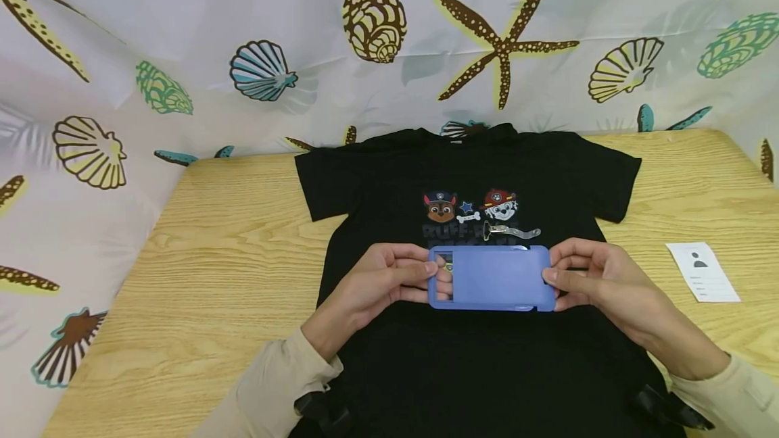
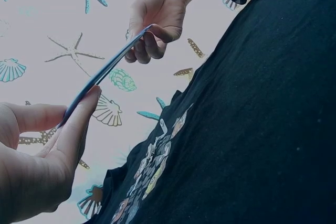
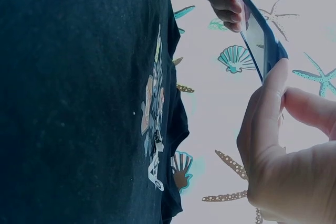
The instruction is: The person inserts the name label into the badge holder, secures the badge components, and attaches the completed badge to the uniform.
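A blue badge holder (image 1: 499,277) is held up lengthwise over a black T-shirt (image 1: 487,363), between both hands. My left hand (image 1: 386,279) pinches its left end, thumb in front and fingers behind, and the fingers show through the clear window there. At the other end my right hand (image 1: 599,279) pinches the corner between thumb and fingers. Seen edge-on in the left wrist view, the badge holder (image 2: 102,74) is thin and slightly bowed. Just beyond it, a clear strap with a metal clip (image 1: 511,230) lies on the shirt's printed dogs.
The shirt lies spread on a wooden table (image 1: 225,276). To its right is a white paper card (image 1: 702,272) with a person icon and lines of text. A curtain (image 1: 316,12) printed with shells and starfish hangs behind the table's back edge.
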{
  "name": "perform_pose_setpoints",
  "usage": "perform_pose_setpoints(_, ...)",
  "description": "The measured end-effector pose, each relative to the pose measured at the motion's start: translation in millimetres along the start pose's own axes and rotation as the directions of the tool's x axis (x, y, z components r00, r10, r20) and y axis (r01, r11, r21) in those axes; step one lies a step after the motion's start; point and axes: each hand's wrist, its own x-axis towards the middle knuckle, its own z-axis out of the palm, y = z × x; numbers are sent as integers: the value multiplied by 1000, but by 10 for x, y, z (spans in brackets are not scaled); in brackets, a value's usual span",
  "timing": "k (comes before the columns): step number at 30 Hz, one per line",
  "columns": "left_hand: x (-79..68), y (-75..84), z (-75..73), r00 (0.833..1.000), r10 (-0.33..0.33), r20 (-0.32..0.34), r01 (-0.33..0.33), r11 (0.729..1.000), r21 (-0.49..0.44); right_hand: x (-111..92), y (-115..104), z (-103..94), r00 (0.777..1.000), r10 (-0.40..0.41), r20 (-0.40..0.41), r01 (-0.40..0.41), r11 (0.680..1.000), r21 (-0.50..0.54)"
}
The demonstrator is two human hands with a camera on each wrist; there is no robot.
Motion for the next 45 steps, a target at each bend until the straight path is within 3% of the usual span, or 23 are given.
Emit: perform_pose_setpoints(45, 17, -50, -32, 999, 41, 10, -41, 999, 16, 13, 45, -46, 999, -35, -3, 35, 999, -3)
